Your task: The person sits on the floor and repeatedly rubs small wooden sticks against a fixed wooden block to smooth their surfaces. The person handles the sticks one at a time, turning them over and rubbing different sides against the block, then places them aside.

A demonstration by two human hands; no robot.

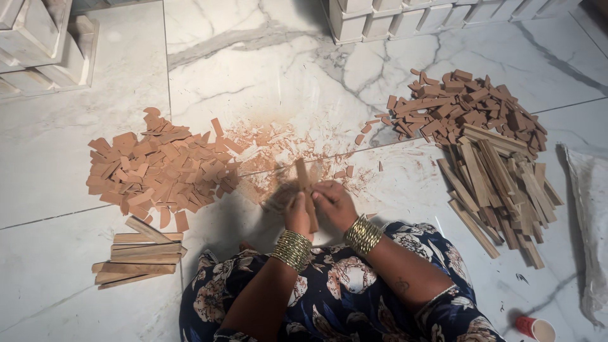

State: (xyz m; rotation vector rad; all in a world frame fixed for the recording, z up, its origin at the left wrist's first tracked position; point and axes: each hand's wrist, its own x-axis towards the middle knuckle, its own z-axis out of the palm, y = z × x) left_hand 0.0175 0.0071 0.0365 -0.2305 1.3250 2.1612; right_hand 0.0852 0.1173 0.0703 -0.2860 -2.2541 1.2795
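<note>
Both my hands grip one thin wooden strip [303,177] that stands nearly upright on the marble floor [266,76] in front of my knees. My left hand [296,214] holds its lower part, and my right hand [334,202] clasps it just beside, on the right. The strip's top end is motion-blurred. Brown dust and small chips [278,142] are scattered on the floor around the strip. Gold bangles sit on both wrists.
A heap of flat brown chips [161,168] lies at the left, a stack of long strips [140,254] below it. At the right lie short brown blocks [465,104] and long strips [500,187]. White boxes [405,19], a white bag [592,215], a red cap [527,326].
</note>
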